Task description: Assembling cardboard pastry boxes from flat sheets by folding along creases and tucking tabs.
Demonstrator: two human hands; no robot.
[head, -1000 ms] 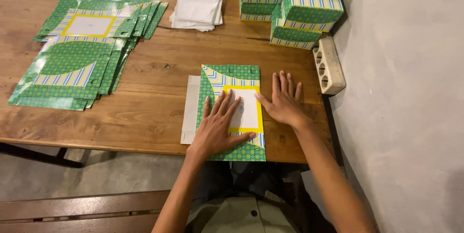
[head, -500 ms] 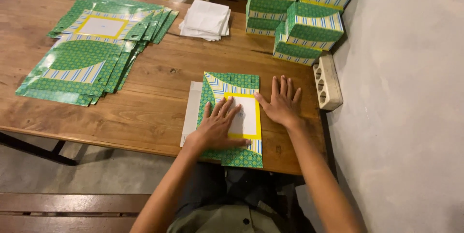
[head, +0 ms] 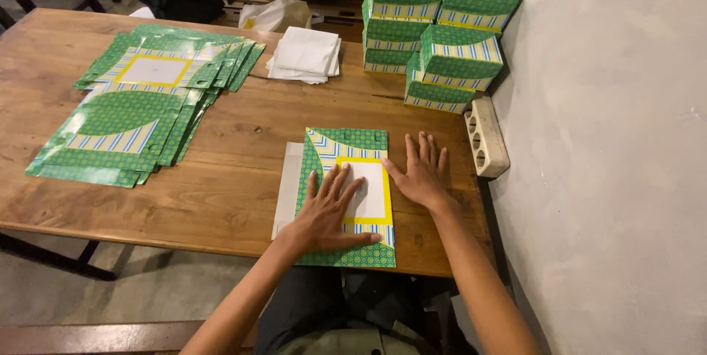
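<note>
A flat green box blank with a yellow-framed white window lies on the wooden table near its front edge. My left hand rests flat on it, fingers spread over the lower half of the blank. My right hand lies palm down with fingers apart, its thumb at the blank's right edge and the rest on the bare wood. A white flap of the blank sticks out to the left. Neither hand grips anything.
A fanned pile of flat green blanks covers the table's left. A stack of white paper lies at the back. Several assembled green boxes are stacked at the back right by the wall. A white power strip sits at the right edge.
The view has shifted; both hands stay flat in about the same place on and beside the blank. The blank has not visibly moved.
</note>
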